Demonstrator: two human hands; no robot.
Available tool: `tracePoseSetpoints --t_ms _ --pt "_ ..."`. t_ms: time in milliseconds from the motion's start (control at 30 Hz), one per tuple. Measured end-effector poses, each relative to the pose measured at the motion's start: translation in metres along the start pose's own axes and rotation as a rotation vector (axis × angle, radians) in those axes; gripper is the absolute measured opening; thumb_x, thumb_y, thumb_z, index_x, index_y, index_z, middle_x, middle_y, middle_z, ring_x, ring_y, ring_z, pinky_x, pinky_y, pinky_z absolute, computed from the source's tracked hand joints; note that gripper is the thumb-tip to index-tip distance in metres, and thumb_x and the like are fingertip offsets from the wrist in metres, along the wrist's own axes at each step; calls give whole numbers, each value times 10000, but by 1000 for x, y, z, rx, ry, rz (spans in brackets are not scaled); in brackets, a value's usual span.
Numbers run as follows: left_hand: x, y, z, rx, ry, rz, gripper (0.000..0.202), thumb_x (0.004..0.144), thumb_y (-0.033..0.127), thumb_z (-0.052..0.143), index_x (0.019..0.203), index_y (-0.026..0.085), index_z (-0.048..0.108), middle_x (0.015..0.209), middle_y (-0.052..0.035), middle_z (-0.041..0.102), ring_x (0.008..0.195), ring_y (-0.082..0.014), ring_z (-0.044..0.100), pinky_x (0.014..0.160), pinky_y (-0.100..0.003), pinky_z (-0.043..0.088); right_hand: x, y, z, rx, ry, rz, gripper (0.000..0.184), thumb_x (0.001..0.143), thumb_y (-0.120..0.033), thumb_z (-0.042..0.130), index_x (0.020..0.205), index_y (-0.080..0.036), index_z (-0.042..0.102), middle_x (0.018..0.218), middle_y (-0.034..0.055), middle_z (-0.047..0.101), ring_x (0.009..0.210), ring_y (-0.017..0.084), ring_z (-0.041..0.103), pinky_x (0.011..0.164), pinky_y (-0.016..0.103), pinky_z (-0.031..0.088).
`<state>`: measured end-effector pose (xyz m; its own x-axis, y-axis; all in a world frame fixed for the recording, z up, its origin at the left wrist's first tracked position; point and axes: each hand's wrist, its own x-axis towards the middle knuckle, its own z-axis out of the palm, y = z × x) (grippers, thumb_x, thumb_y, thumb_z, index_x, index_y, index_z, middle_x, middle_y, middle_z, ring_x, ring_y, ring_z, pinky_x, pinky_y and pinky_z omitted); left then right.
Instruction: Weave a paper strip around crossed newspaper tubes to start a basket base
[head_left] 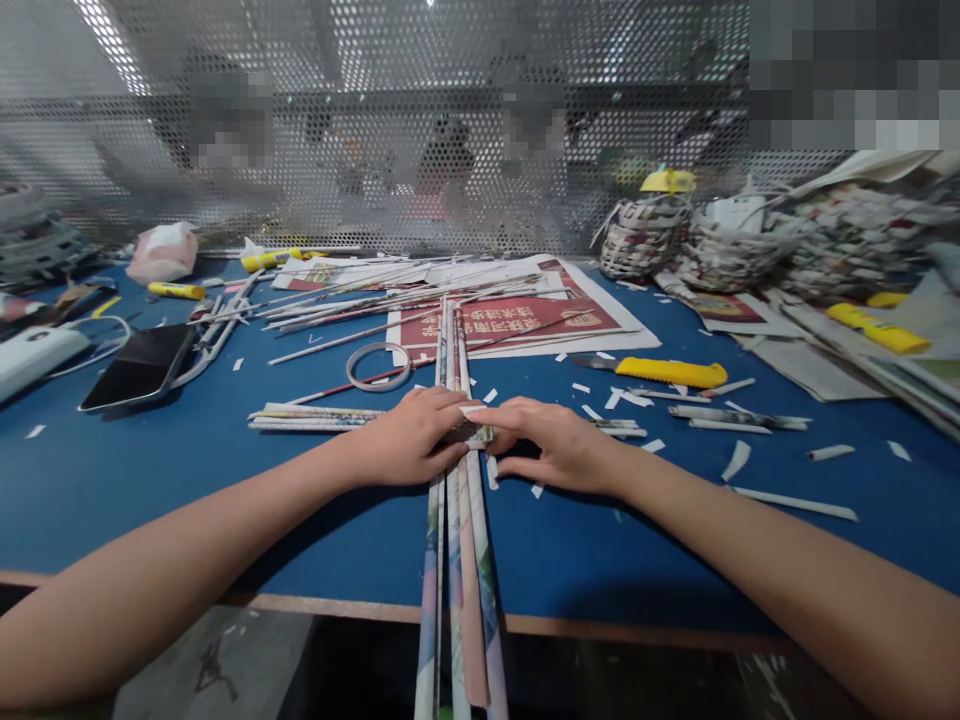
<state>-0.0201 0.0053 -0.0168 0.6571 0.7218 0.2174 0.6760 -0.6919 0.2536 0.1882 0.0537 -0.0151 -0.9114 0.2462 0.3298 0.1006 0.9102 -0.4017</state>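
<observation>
Thin newspaper-paper tubes form a cross on the table. The lengthwise paper tubes (459,530) run toward me past the table edge, and the crosswise paper tubes (300,418) stick out to the left and right. My left hand (412,435) lies over the crossing, fingers bent down onto the tubes. My right hand (551,445) grips at the crossing from the right, its index fingertip against the bundle and its thumb lower. Both hands' fingertips meet there, so the crossing itself is partly hidden.
The blue table (172,500) holds paper scraps, a tape roll (379,367), a yellow cutter (671,373), a phone (142,368) and a printed newspaper (517,325). Woven paper baskets (645,238) stand back right. A perforated metal screen (450,60) closes off the back.
</observation>
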Motion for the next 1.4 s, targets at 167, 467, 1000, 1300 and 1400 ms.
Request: tracePoseSetpoints --t_ms 167,467,1000,1300,1400 --pt "4 6 -2 43 -28 -50 286 830 271 381 1067 197 523 1104 -95 495 1015 -230 458 846 -401 369 0 0 1 -39 9 -86 603 793 -186 522 1320 -294 249 771 -12 622 850 145 509 796 294 403" --pt "4 1 5 23 -8 10 362 869 306 322 1185 176 440 1274 -102 443 1202 -220 355 964 -407 290 2 -8 0 30 -16 -136 643 767 -202 571 1318 -259 244 719 -50 656 730 110 569 857 313 359" --pt "6 -4 10 46 24 102 286 877 269 330 1030 224 568 1201 -109 467 1115 -215 439 887 -371 351 -1 -5 -2 -12 276 187 496 800 -167 449 1262 -207 273 704 -24 628 702 125 598 698 264 452" --pt "4 0 7 88 -28 113 250 855 241 383 1004 260 582 1267 -102 401 1170 -243 377 915 -413 308 -1 2 2 -105 98 142 642 763 -130 501 1311 -277 201 884 -13 640 862 144 565 848 337 384" --pt "5 0 7 76 -41 98 248 850 238 392 1000 282 584 1265 -82 412 1153 -242 391 894 -410 320 -2 4 3 -122 85 111 671 766 -127 505 1325 -295 175 880 -16 635 862 145 555 833 331 384"
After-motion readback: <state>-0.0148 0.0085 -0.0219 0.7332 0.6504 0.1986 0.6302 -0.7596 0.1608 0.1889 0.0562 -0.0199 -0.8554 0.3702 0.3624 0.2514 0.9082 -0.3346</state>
